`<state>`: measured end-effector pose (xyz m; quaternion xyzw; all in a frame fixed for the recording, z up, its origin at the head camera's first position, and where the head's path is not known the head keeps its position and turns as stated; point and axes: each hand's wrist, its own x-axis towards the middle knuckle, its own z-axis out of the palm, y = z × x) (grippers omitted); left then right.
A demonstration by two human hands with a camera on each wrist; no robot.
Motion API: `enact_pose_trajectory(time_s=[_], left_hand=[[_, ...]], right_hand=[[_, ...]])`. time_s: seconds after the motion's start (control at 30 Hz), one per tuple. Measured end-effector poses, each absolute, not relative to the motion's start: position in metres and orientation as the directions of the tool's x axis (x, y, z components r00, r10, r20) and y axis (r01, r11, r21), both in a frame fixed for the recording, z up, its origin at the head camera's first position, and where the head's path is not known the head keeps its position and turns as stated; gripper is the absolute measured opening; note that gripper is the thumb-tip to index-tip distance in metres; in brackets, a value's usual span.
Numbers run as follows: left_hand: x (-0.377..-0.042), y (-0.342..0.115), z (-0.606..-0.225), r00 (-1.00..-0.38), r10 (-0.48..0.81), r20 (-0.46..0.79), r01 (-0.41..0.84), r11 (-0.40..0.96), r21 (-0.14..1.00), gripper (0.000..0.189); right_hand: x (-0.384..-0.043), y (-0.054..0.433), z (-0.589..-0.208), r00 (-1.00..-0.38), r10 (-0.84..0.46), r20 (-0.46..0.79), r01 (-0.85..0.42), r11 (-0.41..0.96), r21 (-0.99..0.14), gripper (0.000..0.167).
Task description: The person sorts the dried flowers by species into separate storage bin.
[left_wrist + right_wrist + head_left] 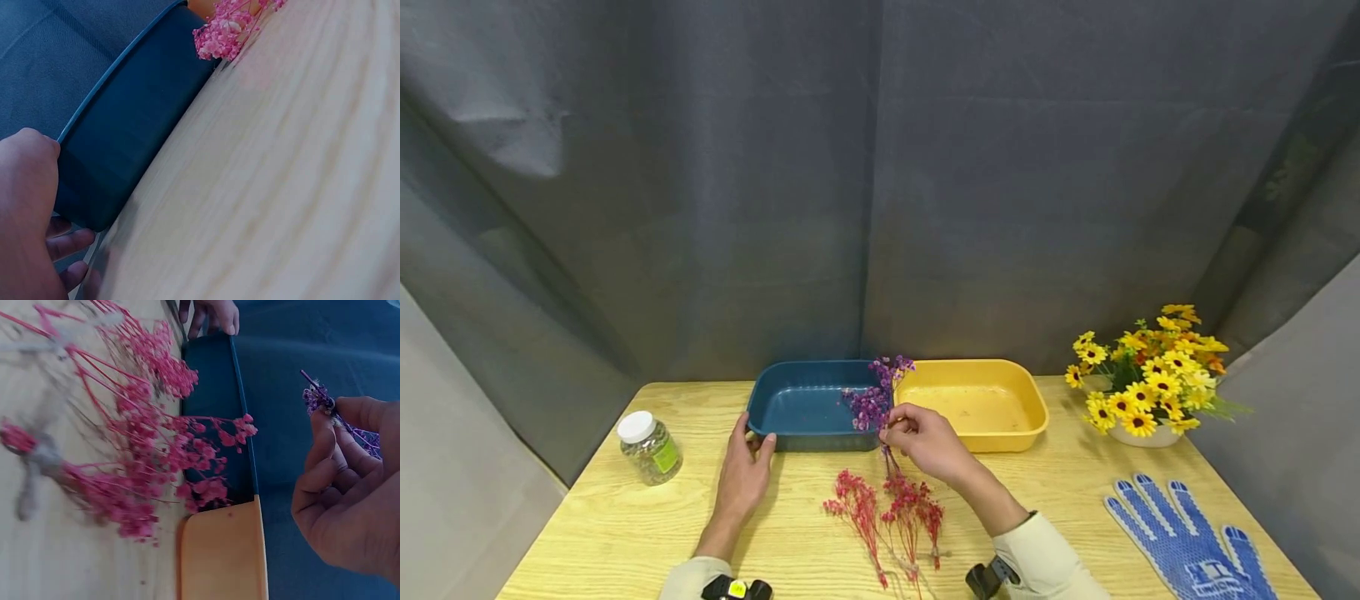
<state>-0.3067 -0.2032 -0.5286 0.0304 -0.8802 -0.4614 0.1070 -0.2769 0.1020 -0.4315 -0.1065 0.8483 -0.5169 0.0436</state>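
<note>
My right hand (931, 440) pinches the stems of a bunch of purple dried flowers (871, 407) between thumb and fingers, above the front rim where the two bins meet. In the right wrist view the same purple bunch (319, 399) shows at the fingertips. My left hand (747, 471) holds the near left corner of a dark blue plastic bin (827, 443). In the left wrist view its thumb lies against the rim while the fingers wrap the corner of the blue bin (125, 131). Pink dried flower bunches (910, 504) lie on the table in front of the bins.
A yellow bin (1000, 443) stands right of the blue one. At the left is a white-lidded jar (655, 454). A pot of yellow flowers (1150, 383) and a blue-and-white glove (1195, 542) are at the right. A grey curtain (865, 183) hangs behind the wooden table (602, 533).
</note>
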Motion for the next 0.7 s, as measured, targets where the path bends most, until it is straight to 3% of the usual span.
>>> enact_pose_trajectory(time_s=[0.53, 0.7], left_hand=[[-0.309, -0.203, -0.53, -0.97, -0.172, 0.172, 0.045, 0.567, 0.823, 0.069], [-0.31, -0.203, -0.531, -0.969, -0.174, 0.176, 0.047, 0.567, 0.823, 0.07]], right_hand=[[-0.334, 0.083, -0.431, -0.98, -0.2, 0.001, -0.108, 0.529, -0.842, 0.025], [-0.344, 0.078, -0.43, -0.987, -0.163, -0.012, -0.08, 0.548, -0.832, 0.018]])
